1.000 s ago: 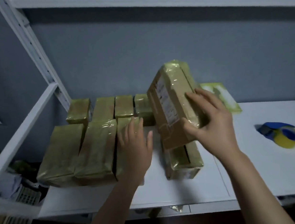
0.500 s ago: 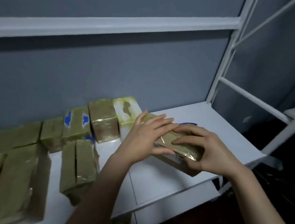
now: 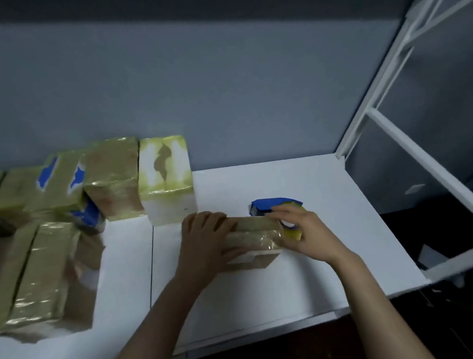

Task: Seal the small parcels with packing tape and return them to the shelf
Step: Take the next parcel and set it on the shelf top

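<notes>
- Nearest you, both forearms come up from 6 o'clock onto the white shelf and meet at the one parcel you are working on. It lies flat near the middle of the board.
- Your left hand wraps the parcel's 9 o'clock end, fingers curled over the top edge and thumb along the near face. It is a firm hold that pins the parcel down.
- The parcel's long axis runs from 9 to 3 o'clock, straight from one hand to the other. I judge that tape should travel along that line.
- Your right hand sits at the parcel's 3 o'clock end. Its fingers curl over the roll of the tape dispenser with the thumb beneath, which looks like a grip on it.
- The dispenser stands just beside the parcel's far right corner, at about 1 o'clock from the parcel's middle. Your right hand is clearly the nearer one, so the left can stay as the anchor.
- I cannot tell whether any tape end touches the parcel yet, because your fingers hide that spot.
- Farther off, at 9 to 10 o'clock, wrapped parcels stand in a block, well apart from your hands.
- Behind them, at 11 o'clock, a row against the wall ends in a pale box, near the work parcel but not touching it.
</notes>
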